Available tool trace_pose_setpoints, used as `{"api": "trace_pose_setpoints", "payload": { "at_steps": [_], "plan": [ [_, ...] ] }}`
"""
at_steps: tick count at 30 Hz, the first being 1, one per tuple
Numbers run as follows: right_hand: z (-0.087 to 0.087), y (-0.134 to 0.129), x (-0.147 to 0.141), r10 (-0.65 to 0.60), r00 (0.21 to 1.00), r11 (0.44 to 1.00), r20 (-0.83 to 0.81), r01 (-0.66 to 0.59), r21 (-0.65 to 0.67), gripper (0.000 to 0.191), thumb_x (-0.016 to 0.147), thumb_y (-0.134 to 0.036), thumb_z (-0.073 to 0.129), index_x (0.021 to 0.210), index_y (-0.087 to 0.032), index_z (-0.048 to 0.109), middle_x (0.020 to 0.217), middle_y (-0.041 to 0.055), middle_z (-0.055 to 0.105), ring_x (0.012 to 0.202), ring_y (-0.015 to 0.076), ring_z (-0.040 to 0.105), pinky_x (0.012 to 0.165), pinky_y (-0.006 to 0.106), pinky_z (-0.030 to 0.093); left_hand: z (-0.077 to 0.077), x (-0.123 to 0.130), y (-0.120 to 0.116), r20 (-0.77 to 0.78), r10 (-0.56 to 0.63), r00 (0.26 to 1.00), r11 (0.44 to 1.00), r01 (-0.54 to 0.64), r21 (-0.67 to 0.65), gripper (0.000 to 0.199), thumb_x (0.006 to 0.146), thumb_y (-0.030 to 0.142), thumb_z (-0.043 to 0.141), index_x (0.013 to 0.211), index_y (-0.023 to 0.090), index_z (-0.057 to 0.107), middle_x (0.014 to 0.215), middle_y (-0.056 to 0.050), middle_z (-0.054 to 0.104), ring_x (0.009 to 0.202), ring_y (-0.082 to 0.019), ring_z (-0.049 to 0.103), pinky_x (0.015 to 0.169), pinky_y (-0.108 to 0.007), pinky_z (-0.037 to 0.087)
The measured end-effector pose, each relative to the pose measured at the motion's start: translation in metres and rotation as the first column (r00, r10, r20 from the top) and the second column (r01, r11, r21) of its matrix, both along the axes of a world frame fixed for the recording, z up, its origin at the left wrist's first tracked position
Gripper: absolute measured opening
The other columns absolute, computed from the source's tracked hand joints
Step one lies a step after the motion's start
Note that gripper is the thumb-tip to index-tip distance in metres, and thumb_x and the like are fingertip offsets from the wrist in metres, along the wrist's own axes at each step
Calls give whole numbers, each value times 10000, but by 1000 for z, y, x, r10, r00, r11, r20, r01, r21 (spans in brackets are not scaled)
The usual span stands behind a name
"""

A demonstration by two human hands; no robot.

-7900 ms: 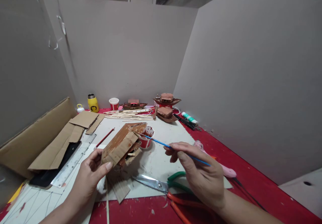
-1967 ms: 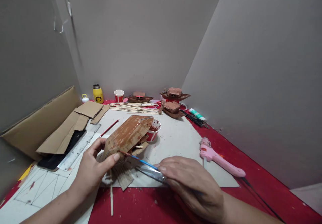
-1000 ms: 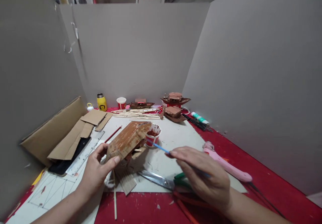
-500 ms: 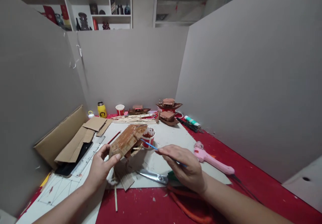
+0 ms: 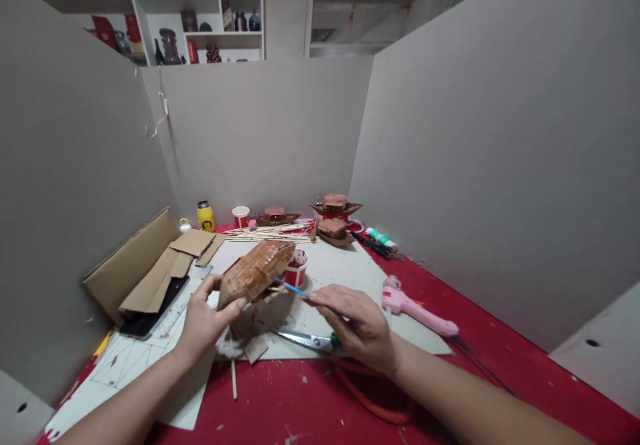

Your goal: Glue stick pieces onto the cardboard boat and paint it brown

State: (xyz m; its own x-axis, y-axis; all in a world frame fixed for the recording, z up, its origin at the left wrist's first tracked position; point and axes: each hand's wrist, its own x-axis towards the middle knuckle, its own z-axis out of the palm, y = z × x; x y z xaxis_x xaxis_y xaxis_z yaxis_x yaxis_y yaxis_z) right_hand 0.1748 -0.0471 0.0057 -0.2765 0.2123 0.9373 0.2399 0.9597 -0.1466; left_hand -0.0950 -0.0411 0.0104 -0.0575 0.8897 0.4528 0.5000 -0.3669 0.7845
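Observation:
My left hand point(image 5: 213, 318) grips the near left end of a cardboard model boat point(image 5: 255, 272), tilted above the table with its brown-painted side up. In my right hand point(image 5: 353, 325) is a thin blue paintbrush point(image 5: 291, 288), pinched between thumb and fingers. The brush tip meets the boat's lower right side. Just behind the boat stands a red and white paper cup point(image 5: 299, 273) with reddish-brown paint inside. Scissors point(image 5: 305, 340) with orange handles lie beneath my right hand, which partly covers them.
A pink glue gun point(image 5: 420, 313) lies to the right. Cardboard pieces point(image 5: 155, 282) and a clear ruler point(image 5: 175, 312) are at left. Behind are wooden sticks point(image 5: 270, 233), finished-looking model boats point(image 5: 334, 230), a yellow bottle point(image 5: 205, 216) and another cup point(image 5: 241, 216). Grey partitions point(image 5: 490, 152) enclose the table.
The brush tip has moved slightly left and down along the boat's side. The boat's upper side shows more wet reddish-brown paint. The view has shifted a little.

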Motion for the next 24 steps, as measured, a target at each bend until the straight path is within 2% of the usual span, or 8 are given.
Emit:
{"api": "trace_pose_setpoints", "payload": {
  "at_steps": [4, 12, 17, 19, 21, 24],
  "plan": [
    [-3, -4, -3, 79, 989, 995, 122, -86, 54, 310, 936, -86, 542, 1223, -148, 641, 890, 110, 785, 817, 182, 756, 709, 295, 625, -1, 0, 1, -41, 19, 999, 1000, -18, 24, 264, 692, 363, 715, 889, 210, 626, 855, -18, 691, 836, -234, 636, 795, -336, 477],
    [0, 2, 9, -65, 997, 998, -48, 64, -19, 369, 890, -4, 580, 1189, -198, 677, 904, 85, 783, 808, 171, 751, 706, 285, 617, -1, -1, 0, -69, 42, 997, 998, -39, 40, 297, 674, 360, 734, 906, 213, 623, 873, -18, 685, 862, -242, 633, 814, -337, 471],
    [-6, -2, -1, 107, 985, 994, 139, -105, -19, 323, 930, -57, 550, 1226, -152, 640, 914, 111, 784, 829, 187, 750, 712, 297, 619, -3, -4, 3, -21, 39, 999, 999, -38, 13, 321, 652, 364, 753, 909, 212, 634, 905, -26, 685, 893, -248, 615, 843, -347, 453],
    [-8, -3, -3, 132, 974, 991, 185, -132, -14, 334, 949, -85, 536, 1264, -158, 617, 911, 112, 786, 823, 191, 750, 705, 300, 617, -4, -8, 6, 27, 28, 999, 1000, -28, -8, 320, 665, 378, 749, 911, 207, 639, 902, -31, 687, 888, -245, 611, 835, -343, 451],
    [-8, -3, 0, 111, 984, 994, 137, -108, -28, 360, 948, -82, 534, 1282, -187, 619, 932, 102, 788, 838, 190, 754, 719, 299, 619, -4, -12, 10, 95, 10, 995, 999, -7, -33, 329, 694, 421, 728, 918, 199, 636, 907, -44, 690, 887, -243, 616, 824, -341, 460],
    [-6, 1, 9, 33, 998, 995, -45, -37, -92, 404, 920, -47, 562, 1256, -247, 663, 947, 66, 787, 848, 182, 754, 745, 301, 624, -3, -18, 12, 201, -34, 979, 996, 50, -72, 367, 731, 501, 694, 915, 191, 628, 910, -59, 695, 873, -239, 629, 796, -333, 482]
  ]
}}
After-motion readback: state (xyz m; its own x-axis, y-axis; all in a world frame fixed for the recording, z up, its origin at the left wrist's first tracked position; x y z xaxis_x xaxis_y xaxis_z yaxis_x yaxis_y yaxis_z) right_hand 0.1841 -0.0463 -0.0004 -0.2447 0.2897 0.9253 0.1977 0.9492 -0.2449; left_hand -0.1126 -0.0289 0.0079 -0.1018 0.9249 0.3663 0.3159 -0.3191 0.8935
